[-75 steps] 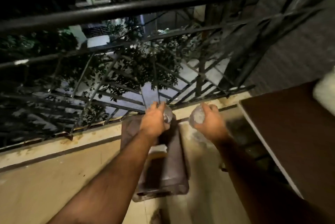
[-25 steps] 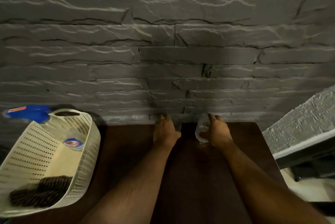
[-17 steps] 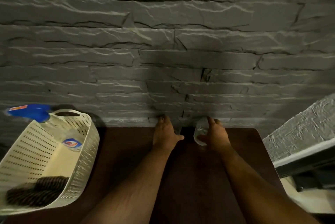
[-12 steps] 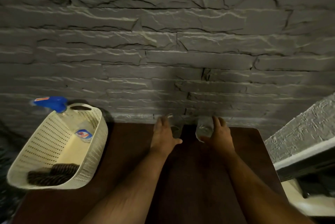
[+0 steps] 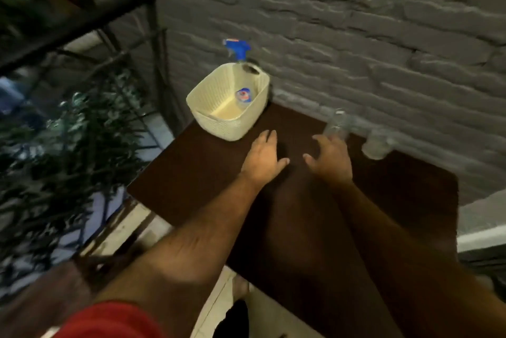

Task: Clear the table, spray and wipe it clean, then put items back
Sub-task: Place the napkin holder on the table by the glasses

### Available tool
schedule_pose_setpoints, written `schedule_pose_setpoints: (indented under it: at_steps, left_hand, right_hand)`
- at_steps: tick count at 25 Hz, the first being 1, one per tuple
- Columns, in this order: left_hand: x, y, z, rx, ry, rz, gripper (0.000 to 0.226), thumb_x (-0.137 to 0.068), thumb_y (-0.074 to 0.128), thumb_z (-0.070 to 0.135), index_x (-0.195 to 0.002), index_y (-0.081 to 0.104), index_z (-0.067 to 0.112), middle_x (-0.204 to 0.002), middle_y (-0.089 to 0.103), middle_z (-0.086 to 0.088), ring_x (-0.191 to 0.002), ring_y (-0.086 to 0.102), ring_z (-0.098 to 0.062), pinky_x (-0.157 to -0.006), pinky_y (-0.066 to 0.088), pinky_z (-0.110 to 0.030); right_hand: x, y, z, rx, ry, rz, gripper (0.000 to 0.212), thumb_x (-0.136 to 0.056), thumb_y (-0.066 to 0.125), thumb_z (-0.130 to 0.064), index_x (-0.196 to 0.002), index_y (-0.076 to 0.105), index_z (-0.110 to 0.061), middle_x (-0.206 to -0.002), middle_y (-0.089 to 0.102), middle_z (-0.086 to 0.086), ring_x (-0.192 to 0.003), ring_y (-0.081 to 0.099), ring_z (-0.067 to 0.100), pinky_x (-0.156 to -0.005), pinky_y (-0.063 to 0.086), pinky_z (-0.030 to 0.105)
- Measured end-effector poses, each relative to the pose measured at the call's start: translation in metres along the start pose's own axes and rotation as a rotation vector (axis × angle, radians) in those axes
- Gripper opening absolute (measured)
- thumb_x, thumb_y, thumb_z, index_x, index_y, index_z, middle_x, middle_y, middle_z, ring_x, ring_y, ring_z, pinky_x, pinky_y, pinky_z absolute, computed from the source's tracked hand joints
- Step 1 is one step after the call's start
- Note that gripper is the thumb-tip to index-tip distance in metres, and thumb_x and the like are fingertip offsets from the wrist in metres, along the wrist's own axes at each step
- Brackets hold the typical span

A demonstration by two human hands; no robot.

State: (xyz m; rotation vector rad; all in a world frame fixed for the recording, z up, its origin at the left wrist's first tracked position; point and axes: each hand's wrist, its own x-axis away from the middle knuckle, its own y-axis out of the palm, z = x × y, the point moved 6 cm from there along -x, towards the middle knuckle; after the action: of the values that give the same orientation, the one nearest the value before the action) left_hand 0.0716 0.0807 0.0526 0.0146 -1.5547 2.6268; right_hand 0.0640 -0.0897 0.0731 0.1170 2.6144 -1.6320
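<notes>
A dark brown table (image 5: 301, 222) stands against a grey stone wall. Two clear glasses stand at its far edge near the wall: one glass (image 5: 336, 125) just beyond my right fingertips, the other glass (image 5: 377, 143) further right. My left hand (image 5: 263, 158) hovers over the table with straight fingers and holds nothing. My right hand (image 5: 330, 158) is spread and empty, just short of the nearer glass. A cream perforated basket (image 5: 227, 116) sits on the table's far left corner, with a blue-topped spray bottle (image 5: 241, 75) leaning inside it.
A black metal railing (image 5: 74, 23) with green foliage (image 5: 63, 151) behind it runs along the left. A light ledge (image 5: 482, 233) juts out at the right past the table's end. Pale floor tiles (image 5: 219, 310) show below the table's near edge.
Both hands have let go of the two glasses, which now stand by the wall. The hands have drawn back and left, and my view has swung left toward the basket.
</notes>
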Motion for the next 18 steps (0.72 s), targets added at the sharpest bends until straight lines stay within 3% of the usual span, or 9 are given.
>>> schedule_pose_setpoints:
  at_steps: [11, 15, 18]
  left_hand:
    - [0.367, -0.104, -0.347, -0.026, -0.718, 0.131, 0.075, -0.088, 0.067, 0.036, -0.148, 0.033, 0.009, -0.151, 0.034, -0.017, -0.137, 0.035, -0.034, -0.114, 0.031, -0.038]
    - [0.471, -0.106, -0.436, 0.018, -0.890, 0.095, 0.080, -0.083, 0.071, 0.035, -0.148, 0.032, 0.007, -0.152, 0.033, -0.018, -0.137, 0.036, -0.035, -0.114, 0.031, -0.037]
    - [0.524, -0.096, -0.494, 0.074, -0.952, 0.053, 0.088, -0.078, 0.076, 0.041, -0.147, 0.033, 0.008, -0.148, 0.036, -0.017, -0.135, 0.038, -0.034, -0.112, 0.030, -0.036]
  right_hand:
    - [0.216, 0.205, -0.319, -0.080, -0.597, -0.582, 0.052, -0.082, 0.069, -0.032, -0.130, 0.057, -0.020, -0.135, 0.052, 0.006, -0.124, 0.048, 0.027, -0.104, 0.043, 0.037]
    - [0.300, 0.276, -0.390, -0.003, -0.724, -0.697, 0.053, -0.080, 0.068, -0.032, -0.130, 0.056, -0.020, -0.135, 0.054, 0.005, -0.124, 0.049, 0.025, -0.107, 0.041, 0.034]
    - [0.350, 0.333, -0.428, 0.039, -0.730, -0.790, 0.049, -0.078, 0.068, -0.030, -0.125, 0.058, -0.018, -0.127, 0.056, 0.010, -0.117, 0.053, 0.030, -0.098, 0.045, 0.037]
